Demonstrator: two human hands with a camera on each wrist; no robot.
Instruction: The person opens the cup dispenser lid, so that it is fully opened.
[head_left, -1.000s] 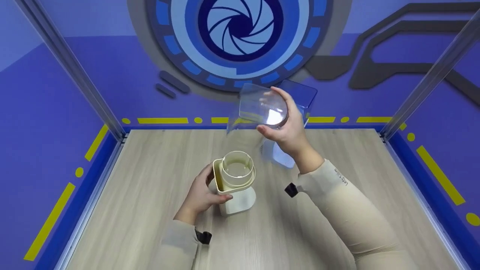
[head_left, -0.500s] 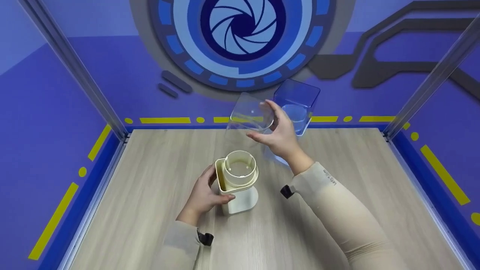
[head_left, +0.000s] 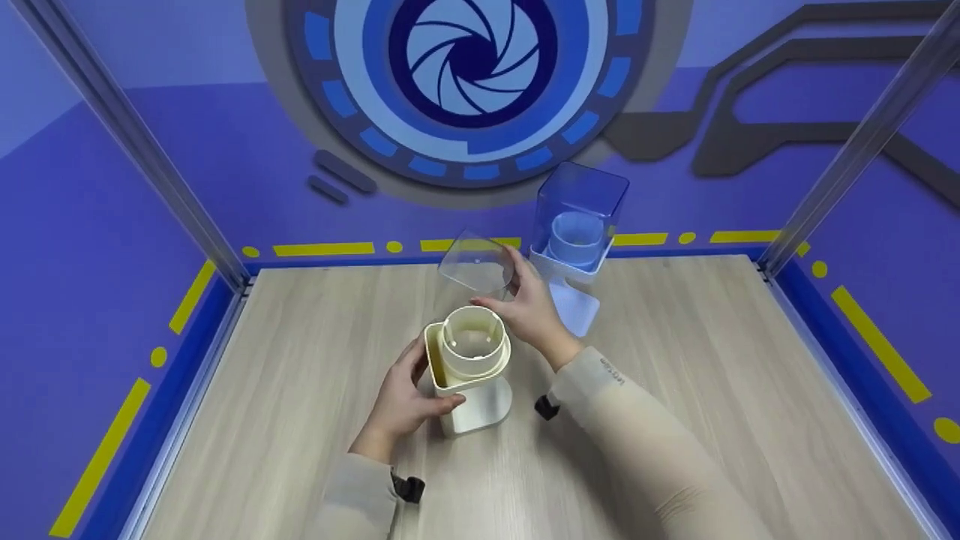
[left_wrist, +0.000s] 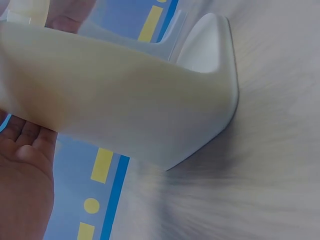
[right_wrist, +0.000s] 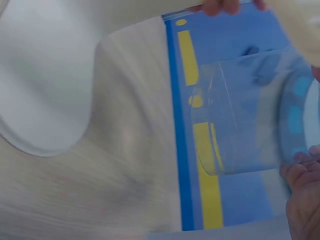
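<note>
A cream plastic base (head_left: 466, 360) stands upright on the table, with a round collar on top and a rounded foot. My left hand (head_left: 405, 401) grips its upper body from the left, thumb at the front and fingers behind. In the left wrist view the side of the base (left_wrist: 120, 95) fills much of the frame. My right hand (head_left: 529, 307) holds a clear plastic container (head_left: 471, 262) behind and just above the collar. The right wrist view shows the container (right_wrist: 240, 120) tilted sideways, apart from the base, with fingers round one end.
A similar blue base (head_left: 576, 300) with a blue-tinted clear container (head_left: 581, 191) on top stands at the back right, near the back wall. Blue side walls with metal posts (head_left: 150, 142) bound the wooden table (head_left: 300, 360).
My right hand has moved down and to the left, bringing the clear container lower and closer to the cream base. The left hand stays gripping the base. More of the blue dispenser shows now.
</note>
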